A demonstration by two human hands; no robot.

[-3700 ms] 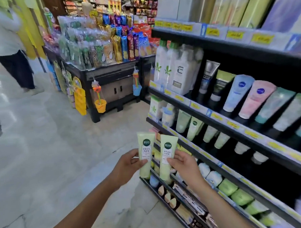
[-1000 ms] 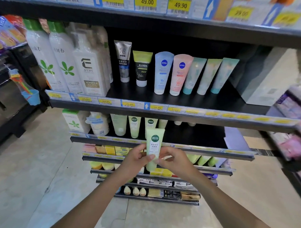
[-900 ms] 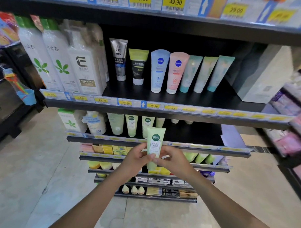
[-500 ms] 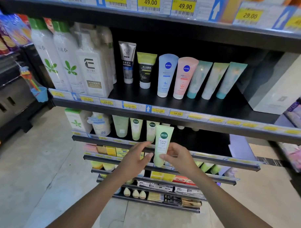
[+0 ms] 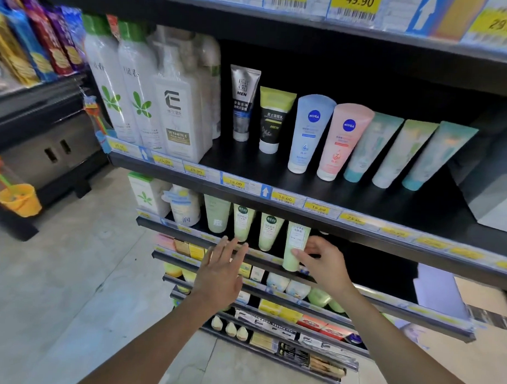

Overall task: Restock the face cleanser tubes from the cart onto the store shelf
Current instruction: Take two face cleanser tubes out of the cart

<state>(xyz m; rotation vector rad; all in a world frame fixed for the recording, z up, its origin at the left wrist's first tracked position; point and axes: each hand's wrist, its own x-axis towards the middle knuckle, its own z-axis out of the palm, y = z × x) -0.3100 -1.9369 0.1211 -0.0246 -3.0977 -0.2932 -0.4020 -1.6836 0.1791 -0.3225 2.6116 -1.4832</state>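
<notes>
Held tube: the pale green face cleanser tube (image 5: 294, 245) stands upright, cap down, at the front lip of the second shelf (image 5: 400, 312). Its top is hidden behind the price rail (image 5: 318, 207) above.
Right grip (image 5: 326, 264): thumb and fingers pinch the tube's lower half from the right.
Left grip (image 5: 219, 272): flat with fingers spread, holding nothing, in front of the shelf lip.
Row: the matching tubes (image 5: 269, 232) stand just left of the held one, with a narrow gap between.
Open room: bare dark shelf lies right of the held tube.
</notes>
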